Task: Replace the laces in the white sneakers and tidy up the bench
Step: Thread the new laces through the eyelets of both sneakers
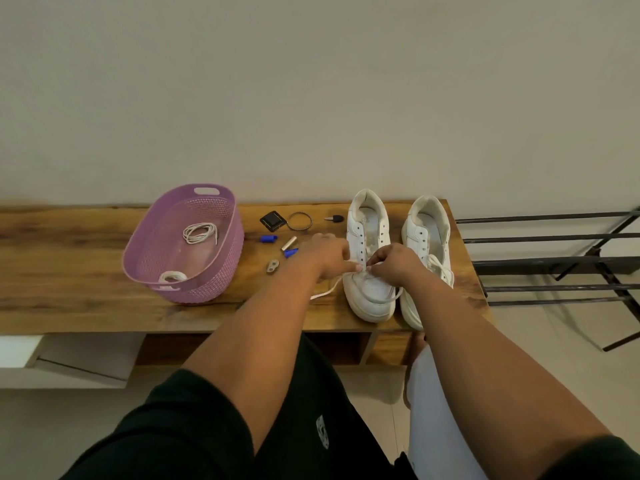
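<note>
Both your hands, left [330,254] and right [393,263], are pinching the lace [325,292] at the left sneaker [369,268] on the bench [69,271]. Yank unevenly and one end probably slips out of its eyelet.

Both hands worked over the left sneaker [369,271] on the wooden bench [69,271]. Left hand [327,254] and right hand [394,263] each pinched the white lace [323,292] at the lower eyelets; one loose end trailed onto the bench on the left side. Right sneaker [427,237] stood just beside it, touching. Purple basket [221,271] sat well left, holding two coiled laces [200,233]. Between basket and shoes: black square box [273,220], bracelet [299,221], blue caps [268,239], small metal bits. Black metal rack [554,261] stood right of the bench.
</note>
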